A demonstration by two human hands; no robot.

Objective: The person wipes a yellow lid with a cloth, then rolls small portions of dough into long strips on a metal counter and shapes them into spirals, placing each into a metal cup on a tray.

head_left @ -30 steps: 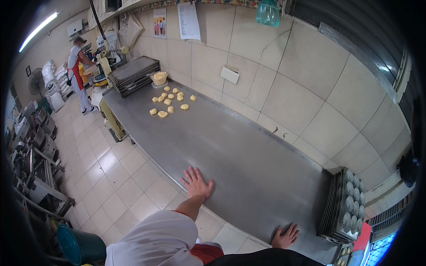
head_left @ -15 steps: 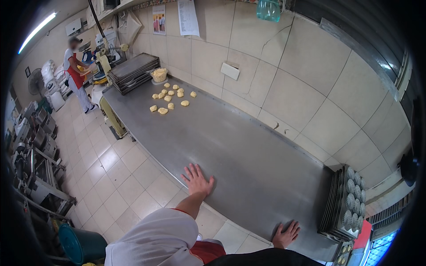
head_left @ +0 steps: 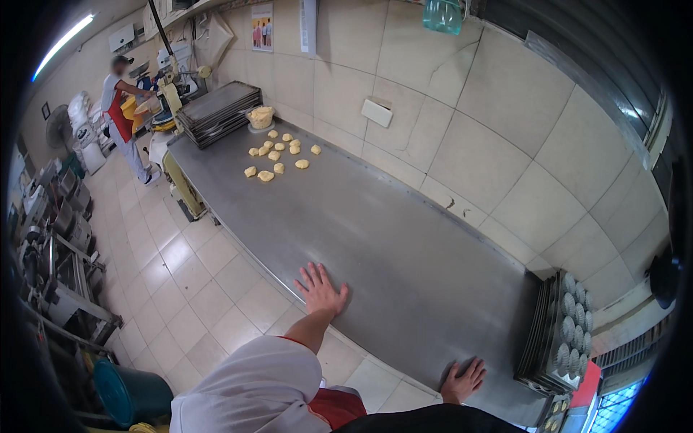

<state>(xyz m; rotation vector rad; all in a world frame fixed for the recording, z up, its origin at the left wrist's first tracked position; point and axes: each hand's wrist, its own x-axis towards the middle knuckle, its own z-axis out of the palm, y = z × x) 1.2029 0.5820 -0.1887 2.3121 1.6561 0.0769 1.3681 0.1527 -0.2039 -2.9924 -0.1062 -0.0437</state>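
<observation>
My left hand [head_left: 322, 290] lies flat on the steel worktable [head_left: 390, 267] near its front edge, fingers spread and nothing under them that I can see. Further right, my right hand [head_left: 464, 380] also rests palm down by the same edge, its fingers apart and holding nothing. Toward the table's far left end, several pale yellow dough lumps [head_left: 279, 168] are scattered. Behind them, against the wall, a larger mass of dough [head_left: 260, 116] sits on a small round base. Both hands are well away from the dough.
A stack of dark baking trays [head_left: 220, 108] occupies the far left end. Fluted metal molds [head_left: 570, 328] stand on stacked trays at the right end. Beyond the table, a person in a red apron [head_left: 119, 115] works beside a machine. A green bucket [head_left: 130, 393] stands lower left.
The person in the background has turned slightly and reaches an arm toward the machine. The paper sheet on the wall has swung to a narrower angle. My hands stay in place.
</observation>
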